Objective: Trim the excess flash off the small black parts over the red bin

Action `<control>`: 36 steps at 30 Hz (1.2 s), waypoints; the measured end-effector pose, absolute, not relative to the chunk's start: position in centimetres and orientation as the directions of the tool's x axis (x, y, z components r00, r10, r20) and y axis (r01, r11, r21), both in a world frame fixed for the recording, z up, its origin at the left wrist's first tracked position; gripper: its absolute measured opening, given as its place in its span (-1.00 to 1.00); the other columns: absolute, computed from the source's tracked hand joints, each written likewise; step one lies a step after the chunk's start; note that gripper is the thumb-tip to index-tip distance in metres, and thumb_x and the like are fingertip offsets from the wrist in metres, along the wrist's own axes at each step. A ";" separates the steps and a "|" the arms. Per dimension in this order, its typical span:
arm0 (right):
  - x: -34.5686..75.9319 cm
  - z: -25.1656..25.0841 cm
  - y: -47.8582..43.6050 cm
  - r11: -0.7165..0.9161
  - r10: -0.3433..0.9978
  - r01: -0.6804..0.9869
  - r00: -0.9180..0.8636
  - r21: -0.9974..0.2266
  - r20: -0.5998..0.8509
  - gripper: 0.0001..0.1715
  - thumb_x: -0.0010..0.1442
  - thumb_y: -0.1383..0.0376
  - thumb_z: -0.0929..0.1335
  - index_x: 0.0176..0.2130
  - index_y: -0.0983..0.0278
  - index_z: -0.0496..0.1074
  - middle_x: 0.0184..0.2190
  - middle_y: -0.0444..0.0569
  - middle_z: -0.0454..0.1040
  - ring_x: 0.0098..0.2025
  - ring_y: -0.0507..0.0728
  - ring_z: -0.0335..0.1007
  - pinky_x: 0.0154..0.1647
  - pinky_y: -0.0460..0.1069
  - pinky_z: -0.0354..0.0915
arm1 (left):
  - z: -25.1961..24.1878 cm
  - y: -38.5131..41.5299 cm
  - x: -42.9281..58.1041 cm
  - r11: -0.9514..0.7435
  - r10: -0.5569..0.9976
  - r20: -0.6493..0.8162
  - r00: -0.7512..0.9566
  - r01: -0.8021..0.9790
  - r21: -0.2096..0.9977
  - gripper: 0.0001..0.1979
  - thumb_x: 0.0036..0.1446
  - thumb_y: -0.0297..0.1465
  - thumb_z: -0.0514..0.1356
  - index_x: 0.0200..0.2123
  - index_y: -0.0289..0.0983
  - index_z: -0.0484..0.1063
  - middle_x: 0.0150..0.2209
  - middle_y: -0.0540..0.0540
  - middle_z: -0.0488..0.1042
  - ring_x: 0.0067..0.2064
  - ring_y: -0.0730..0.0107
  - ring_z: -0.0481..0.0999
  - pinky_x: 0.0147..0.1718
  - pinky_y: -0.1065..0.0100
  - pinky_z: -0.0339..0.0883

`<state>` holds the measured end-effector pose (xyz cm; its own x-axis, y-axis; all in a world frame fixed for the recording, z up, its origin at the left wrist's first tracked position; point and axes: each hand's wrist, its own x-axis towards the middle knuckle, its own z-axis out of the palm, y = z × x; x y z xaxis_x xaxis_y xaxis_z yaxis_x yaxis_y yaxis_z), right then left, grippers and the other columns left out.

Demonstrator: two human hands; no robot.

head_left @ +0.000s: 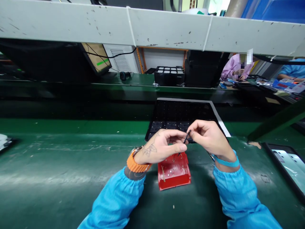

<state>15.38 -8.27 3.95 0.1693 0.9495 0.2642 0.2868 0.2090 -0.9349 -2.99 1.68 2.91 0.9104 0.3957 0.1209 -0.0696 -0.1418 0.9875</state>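
Note:
My right hand [207, 136] pinches the upper end of a thin black strip [187, 136] between thumb and fingertips. From the other side, my left hand [164, 145] curves around the strip, its thumb and fingertips meeting it lower down. The strip slants between both hands; its exact kind is too small to make out. Just below them sits a red plastic bin [175, 181] with small loose bits inside, its far part hidden by my left hand. Behind my hands lies a black compartment tray [183, 111], partly covered by them.
A dark tray with pale blue phone-like panels [289, 165] lies at the right. A scanner-like black device [124, 75] and a black box with white-topped cells [169, 76] stand on the back ledge. A shelf beam [152, 28] crosses overhead. Co-workers [238, 68] sit at the far right.

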 end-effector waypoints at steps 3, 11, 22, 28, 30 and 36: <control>15.5 3.8 -8.2 0.206 0.949 0.307 0.168 -0.929 0.266 -0.93 0.13 0.37 0.38 -0.40 0.28 0.49 -0.51 -0.14 0.50 -0.49 0.04 0.40 -0.50 -0.11 0.24 | 2.8 1.8 -3.0 -0.163 0.387 0.114 0.915 -0.054 0.985 -0.60 0.11 -0.17 0.38 -0.14 -0.39 0.58 -0.30 -0.14 0.60 -0.30 0.36 0.54 -0.26 0.37 0.42; 14.3 4.4 -8.1 0.299 0.922 0.183 0.197 -0.937 0.333 -0.94 0.15 0.39 0.39 -0.39 0.29 0.49 -0.48 -0.10 0.54 -0.45 0.05 0.48 -0.45 -0.11 0.37 | 2.5 2.2 -3.1 0.162 0.338 0.127 0.933 -0.190 0.968 -0.54 0.12 -0.13 0.39 -0.06 -0.37 0.58 -0.18 -0.24 0.63 -0.25 0.30 0.64 -0.20 0.37 0.50; 13.8 5.4 -9.1 0.318 0.914 0.158 0.213 -0.935 0.346 -0.97 0.13 0.37 0.44 -0.35 0.30 0.54 -0.44 -0.08 0.56 -0.42 0.05 0.48 -0.39 -0.09 0.40 | 2.2 1.9 -3.4 0.302 0.271 0.165 0.948 -0.247 0.921 -0.48 0.15 -0.09 0.36 0.00 -0.38 0.57 -0.16 -0.32 0.63 -0.24 0.16 0.68 -0.17 0.25 0.55; 13.9 5.6 -9.3 0.290 0.925 0.174 0.200 -0.941 0.322 -0.96 0.12 0.34 0.43 -0.36 0.29 0.53 -0.46 -0.07 0.55 -0.43 0.08 0.48 -0.41 -0.07 0.40 | 2.3 1.9 -3.5 0.283 0.265 0.143 0.954 -0.218 0.934 -0.45 0.13 -0.07 0.36 0.02 -0.39 0.56 -0.14 -0.33 0.63 -0.22 0.13 0.68 -0.14 0.19 0.55; 13.9 5.6 -9.3 0.284 0.928 0.176 0.196 -0.942 0.317 -0.95 0.12 0.34 0.43 -0.36 0.29 0.53 -0.45 -0.07 0.55 -0.43 0.08 0.49 -0.40 -0.06 0.40 | 2.3 2.0 -3.5 0.276 0.260 0.132 0.956 -0.205 0.939 -0.43 0.13 -0.06 0.36 0.03 -0.39 0.56 -0.14 -0.34 0.62 -0.22 0.13 0.68 -0.14 0.19 0.55; 14.5 5.1 -9.5 0.244 0.937 0.321 0.167 -0.915 0.308 -0.90 0.17 0.34 0.38 -0.34 0.29 0.54 -0.43 -0.08 0.55 -0.42 0.07 0.43 -0.42 -0.07 0.32 | 3.0 2.1 -3.7 0.153 0.261 0.115 0.958 -0.159 0.975 -0.46 0.11 -0.07 0.38 -0.02 -0.39 0.57 -0.17 -0.28 0.62 -0.22 0.22 0.65 -0.18 0.30 0.51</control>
<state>14.53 -9.51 5.12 0.1666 0.9366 0.3082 0.3209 0.2441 -0.9151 -3.67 2.12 2.97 0.9584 0.2614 0.1151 -0.1587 0.1526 0.9755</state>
